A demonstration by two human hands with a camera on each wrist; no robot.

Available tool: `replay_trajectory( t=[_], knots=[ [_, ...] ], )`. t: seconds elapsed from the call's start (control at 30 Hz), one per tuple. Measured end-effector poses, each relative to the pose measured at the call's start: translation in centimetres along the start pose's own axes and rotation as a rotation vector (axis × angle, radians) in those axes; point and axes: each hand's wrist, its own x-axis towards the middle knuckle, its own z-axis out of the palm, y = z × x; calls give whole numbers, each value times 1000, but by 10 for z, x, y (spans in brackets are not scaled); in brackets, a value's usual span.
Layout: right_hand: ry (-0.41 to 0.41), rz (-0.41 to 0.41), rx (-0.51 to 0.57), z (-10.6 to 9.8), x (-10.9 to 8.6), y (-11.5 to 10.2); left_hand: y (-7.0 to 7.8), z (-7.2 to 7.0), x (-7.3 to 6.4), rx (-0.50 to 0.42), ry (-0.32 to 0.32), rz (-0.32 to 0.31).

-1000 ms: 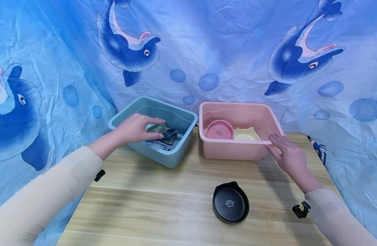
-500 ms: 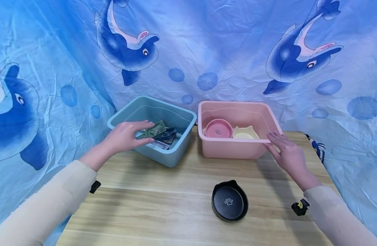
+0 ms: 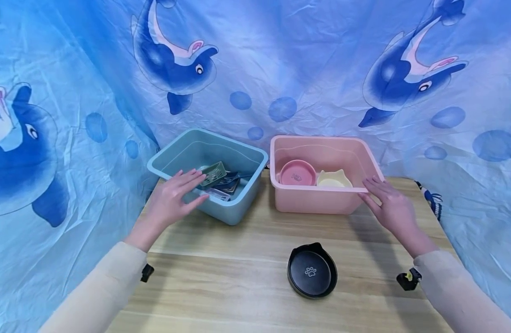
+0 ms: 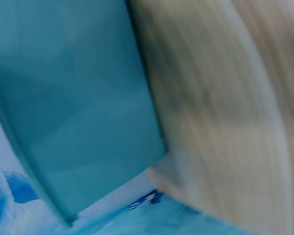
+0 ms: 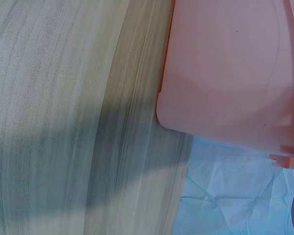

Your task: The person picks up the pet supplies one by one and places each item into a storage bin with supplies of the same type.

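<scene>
My left hand (image 3: pixel 174 199) hovers with extended fingers at the front left of the blue bin (image 3: pixel 234 210), holding nothing. Inside that bin lie a green slotted piece like a small scoop (image 3: pixel 215 174) and several dark blue, flat items (image 3: pixel 229 182), partly hidden. At the front right corner of the pink bin (image 3: pixel 314 201), my right hand (image 3: pixel 390 208) holds the rim between fingers and thumb. A round pink bowl (image 3: pixel 298 173) and a cream cat-eared bowl (image 3: pixel 334 179) are in the pink bin. In the left wrist view, only a fingertip shows at the edge.
A black cat-eared bowl (image 3: pixel 311 273) with a paw print sits on the wooden table (image 3: pixel 222 286), in front of the pink bin. Behind the bins hangs a blue curtain (image 3: pixel 314 69) printed with dolphins. The two bins stand side by side, close together.
My left hand has let go of the green slotted piece, which now lies in the blue bin, and has drawn back toward the front left. The right hand has stayed on the rim.
</scene>
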Motion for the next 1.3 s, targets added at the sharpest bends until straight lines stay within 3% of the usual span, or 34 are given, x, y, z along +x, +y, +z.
replay_trajectory(
  t=[0.17,0.53,0.8,1.3],
  knots=[
    [-6,4,-2,-2,-1,1,4,19,-10,5,136,-3],
    [-37,2,-29,-6,1,-3,6,43,-27,-32,264,-14],
    [-38,-29,-6,-10,2,-1,5,52,-31,-48,296,-24],
    [-116,-165,53,-54,5,-20,5,55,-31,-38,311,-25]
  ],
)
